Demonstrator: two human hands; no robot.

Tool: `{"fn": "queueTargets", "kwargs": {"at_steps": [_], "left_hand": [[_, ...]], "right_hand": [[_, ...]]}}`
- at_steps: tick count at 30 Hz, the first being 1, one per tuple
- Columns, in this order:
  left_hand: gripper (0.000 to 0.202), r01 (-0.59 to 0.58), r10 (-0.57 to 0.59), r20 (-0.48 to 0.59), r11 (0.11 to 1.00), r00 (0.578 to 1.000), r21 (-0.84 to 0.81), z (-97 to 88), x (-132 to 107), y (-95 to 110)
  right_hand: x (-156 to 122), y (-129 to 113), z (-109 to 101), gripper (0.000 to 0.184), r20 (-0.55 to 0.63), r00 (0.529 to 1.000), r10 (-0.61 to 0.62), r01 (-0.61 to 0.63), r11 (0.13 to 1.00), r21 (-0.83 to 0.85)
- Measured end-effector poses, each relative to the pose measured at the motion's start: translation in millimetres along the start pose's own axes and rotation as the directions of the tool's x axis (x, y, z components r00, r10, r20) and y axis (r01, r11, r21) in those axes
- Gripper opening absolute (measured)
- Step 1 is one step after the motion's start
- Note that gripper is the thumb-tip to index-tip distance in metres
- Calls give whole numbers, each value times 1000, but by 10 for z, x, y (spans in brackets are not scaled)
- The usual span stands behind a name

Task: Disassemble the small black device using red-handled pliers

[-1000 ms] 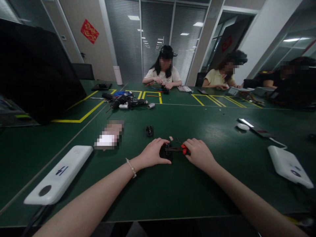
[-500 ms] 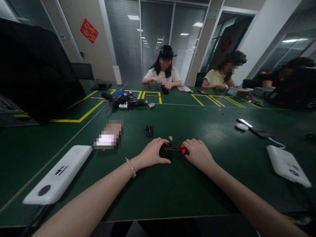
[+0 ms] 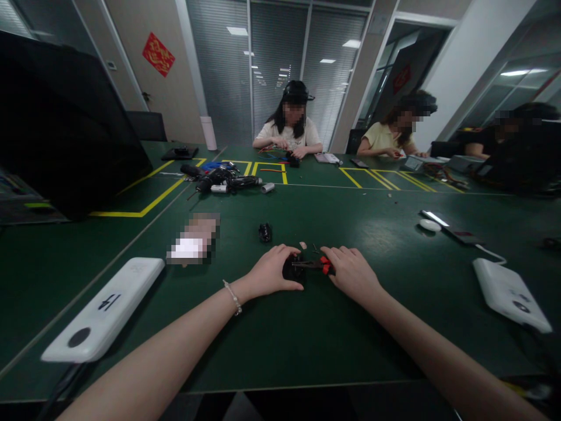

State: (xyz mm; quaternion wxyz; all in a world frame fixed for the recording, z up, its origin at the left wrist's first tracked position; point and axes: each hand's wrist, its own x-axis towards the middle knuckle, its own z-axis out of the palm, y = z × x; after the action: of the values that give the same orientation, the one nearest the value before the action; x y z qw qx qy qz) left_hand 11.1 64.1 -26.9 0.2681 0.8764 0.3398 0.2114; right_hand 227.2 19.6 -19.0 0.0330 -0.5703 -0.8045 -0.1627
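My left hand [image 3: 274, 269] grips a small black part [image 3: 291, 269] on the green table, thumb and fingers curled around its sides. What kind of part it is I cannot make out. My right hand [image 3: 353, 270] is closed around the red handles of a pair of long-nose pliers [image 3: 312, 265]. The pliers' jaws reach left to the black part, over its top. Just beyond my hands lie a small pale piece [image 3: 302, 245] and a few tiny dark screws or pins [image 3: 315, 248]. Another small black part [image 3: 265, 232] rests farther off.
A white power bank [image 3: 105, 310] and a blurred phone [image 3: 194, 240] lie on the left, another white power bank [image 3: 511, 295] on the right. A drill and cables [image 3: 223, 178] are heaped farther back. A large black monitor [image 3: 65, 123] stands left. Several people sit across the table.
The fingers of my right hand have loosened slightly and spread on the pliers' handles. My left hand and the black part stay in place.
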Motion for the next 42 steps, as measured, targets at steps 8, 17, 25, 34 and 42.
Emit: {"fn": "queueTargets", "kwargs": {"at_steps": [8,17,25,34,42], "left_hand": [[68,8,-8,1,1000,1000,0,-16,-3,21],[69,9,-9,-3,1000,1000,5,2,-2,6],[68,-4,4,-12,1000,1000,-1,-14,1,9],[69,13,-13,-1,1000,1000,-11,-7,-3,-1],[69,-1,1,-17,1000,1000,1,7,8,5]], "right_hand": [[2,8,-10,32,9,999,-36,36,999,-39],[17,39,44,32,4,999,-32,32,999,6],[-15,30,38,54,-20,999,-35,35,999,-24],[0,43,76,61,-2,1000,-13,13,1000,21],[1,33,45,56,-38,999,-20,20,1000,15]]}}
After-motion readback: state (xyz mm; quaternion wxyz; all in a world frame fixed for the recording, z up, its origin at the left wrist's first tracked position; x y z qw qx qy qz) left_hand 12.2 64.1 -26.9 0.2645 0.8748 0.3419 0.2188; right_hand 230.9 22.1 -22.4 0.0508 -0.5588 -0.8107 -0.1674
